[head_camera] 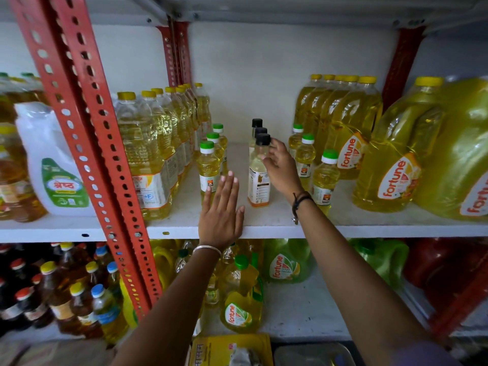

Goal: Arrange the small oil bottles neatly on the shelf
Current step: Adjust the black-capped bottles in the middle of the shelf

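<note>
Three small black-capped oil bottles stand in a row front to back on the white shelf (277,223); the front one (258,180) has a white and orange label. My right hand (281,167) touches its shoulder with fingers curled around it. Left of them stands a row of three small green-capped bottles (208,167). Another three green-capped bottles (325,178) stand to the right, behind my right wrist. My left hand (221,210) lies flat and open on the shelf, fingertips at the base of the nearest left green-capped bottle.
Tall yellow-capped oil bottles (148,154) line the left side, and large Fortune jugs (396,159) fill the right. A red perforated upright (87,128) crosses the left. Below, a lower shelf holds green-capped Fortune bottles (241,297) and dark oil bottles (66,294).
</note>
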A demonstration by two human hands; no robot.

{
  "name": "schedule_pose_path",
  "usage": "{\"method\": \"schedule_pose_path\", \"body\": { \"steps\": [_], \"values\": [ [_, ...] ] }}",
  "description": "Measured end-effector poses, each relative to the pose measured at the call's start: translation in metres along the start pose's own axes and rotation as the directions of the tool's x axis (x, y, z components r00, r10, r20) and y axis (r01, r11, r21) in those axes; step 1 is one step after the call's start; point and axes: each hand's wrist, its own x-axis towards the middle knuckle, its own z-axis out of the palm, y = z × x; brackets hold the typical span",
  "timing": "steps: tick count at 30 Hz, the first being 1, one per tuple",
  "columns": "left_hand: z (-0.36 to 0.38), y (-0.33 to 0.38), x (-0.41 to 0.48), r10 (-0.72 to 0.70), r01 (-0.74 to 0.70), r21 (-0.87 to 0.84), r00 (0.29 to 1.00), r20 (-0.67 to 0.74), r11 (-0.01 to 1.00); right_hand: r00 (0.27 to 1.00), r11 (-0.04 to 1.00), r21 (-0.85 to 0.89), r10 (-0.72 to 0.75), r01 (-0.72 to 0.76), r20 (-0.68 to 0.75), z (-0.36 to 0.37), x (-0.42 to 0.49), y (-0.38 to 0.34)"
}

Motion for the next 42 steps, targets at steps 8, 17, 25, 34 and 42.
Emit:
{"method": "schedule_pose_path", "body": {
  "steps": [8, 17, 25, 34, 42],
  "values": [
    [0.001, -0.002, 0.001, 0.02, -0.02, -0.002, 1.0, -0.018, 1.0, 0.993, 0.992, 0.115, 0.064, -0.053, -0.098, -0.002, 0.003, -0.001],
    [-0.002, -0.001, 0.0, 0.005, -0.005, -0.017, 1.0, 0.013, 1.0, 0.978, 0.996, -0.082, 0.017, -0.035, -0.206, 0.0, 0.001, -0.006],
    [-0.002, -0.001, 0.0, -0.006, 0.006, -0.016, 1.0, 0.009, 1.0, 0.994, 0.998, -0.039, 0.053, -0.057, -0.091, -0.003, 0.0, -0.007],
    [-0.001, 0.0, -0.001, -0.016, 0.016, -0.024, 1.0, 0.012, 1.0, 0.99, 0.998, -0.028, 0.057, -0.062, -0.132, -0.003, -0.005, -0.012],
    [-0.001, -0.001, 0.0, -0.01, 0.01, -0.039, 1.0, 0.007, 0.999, 0.997, 0.996, -0.083, 0.022, -0.028, -0.071, -0.014, -0.02, -0.021]
  ]
}}
